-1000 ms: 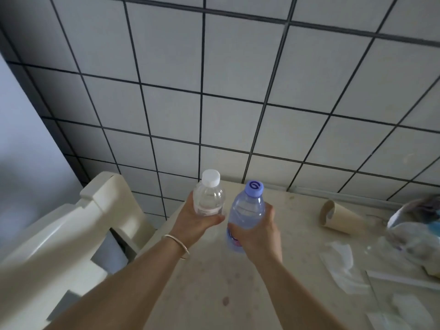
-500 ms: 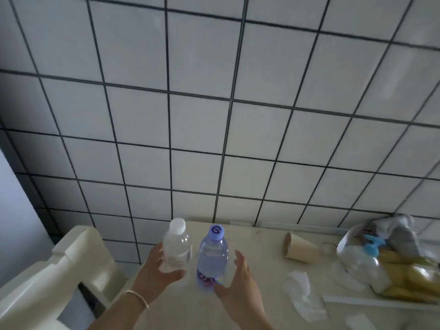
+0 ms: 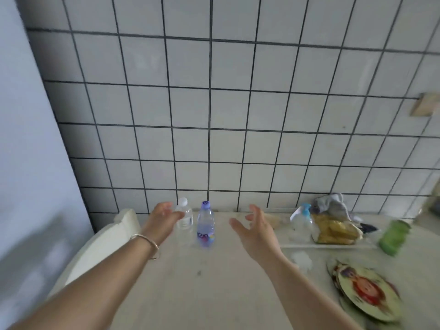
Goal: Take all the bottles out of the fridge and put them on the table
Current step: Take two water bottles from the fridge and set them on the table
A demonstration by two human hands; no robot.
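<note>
Standing upright on the pale tabletop (image 3: 202, 294), close to the tiled wall (image 3: 214, 115), are two bottles side by side: a clear bottle with a white cap (image 3: 185, 216) on the left and a bluish bottle with a purple cap (image 3: 205, 227) just to its right, a narrow gap between them. Left hand (image 3: 162, 219): fingers loosely spread and relaxed, gripping nothing; it sits in front of the white-capped bottle's left side and overlaps it in view, so contact cannot be told. A thin bangle (image 3: 145, 242) circles the left wrist. Right hand (image 3: 256, 231): held clear to the right of the purple-capped bottle, palm turned inward, fingers apart and slightly bent, nothing in it. Both forearms reach in from the lower edge. Left of the tabletop, a cream plastic chair back (image 3: 107, 241) sits against its edge. Far right side of the tabletop: a clear pump bottle with a blue top (image 3: 302, 221), yellow packets (image 3: 335, 231) next to it, a crumpled grey cloth (image 3: 331, 203) behind them, a green container (image 3: 394, 236) (blurred), a white crumpled tissue (image 3: 301, 259), and a stack of round plates with a cartoon print (image 3: 366, 291) near the front right.
</note>
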